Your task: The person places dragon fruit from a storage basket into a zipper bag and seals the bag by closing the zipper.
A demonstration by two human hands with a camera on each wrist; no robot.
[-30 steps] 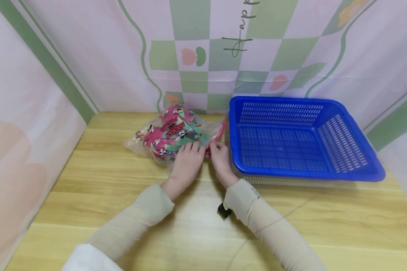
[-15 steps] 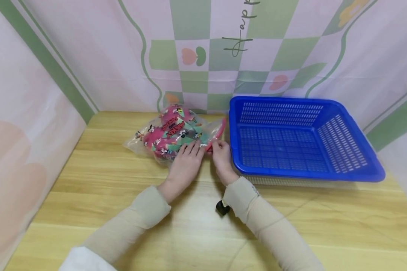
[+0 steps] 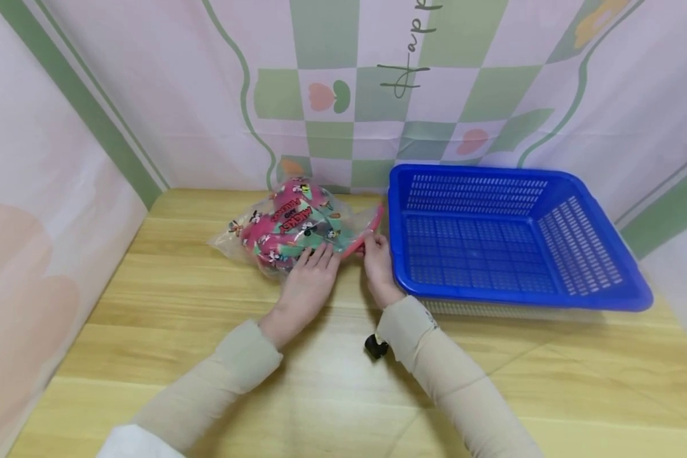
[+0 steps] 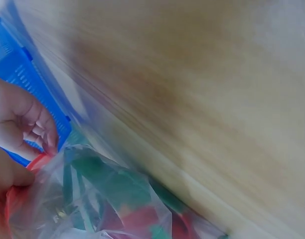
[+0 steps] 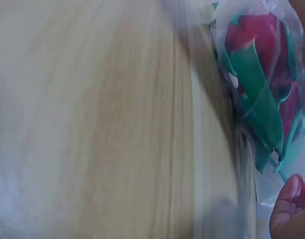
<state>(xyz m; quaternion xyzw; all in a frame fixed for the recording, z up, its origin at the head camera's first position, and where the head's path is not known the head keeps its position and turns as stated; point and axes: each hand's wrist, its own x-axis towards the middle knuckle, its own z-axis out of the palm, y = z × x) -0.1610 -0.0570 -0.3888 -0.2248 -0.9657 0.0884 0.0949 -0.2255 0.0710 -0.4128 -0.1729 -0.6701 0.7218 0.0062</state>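
Observation:
A clear plastic zip bag (image 3: 283,235) with a cartoon print and a red-pink closing strip (image 3: 369,232) lies at the back of the table, with pink and green contents showing through. My left hand (image 3: 310,277) lies with its fingers over the bag's front right part; in the left wrist view its thumb (image 4: 18,174) bends over the red strip. At the strip's near end my right hand (image 3: 380,267) pinches with thumb and fingertips. The right wrist view shows the bag's green and red contents (image 5: 259,92) from the side; whatever lies under the fingers is hidden.
Close to my right hand stands a blue slotted plastic basket (image 3: 397,248). Behind the wooden table (image 3: 149,331) hangs a patterned cloth (image 3: 326,140). A small black device (image 3: 376,347) sits by my right sleeve.
My left hand has drawn slightly left and toward me, and my right hand slightly right, so the gap between them is wider. More of the red strip shows. The basket stays put.

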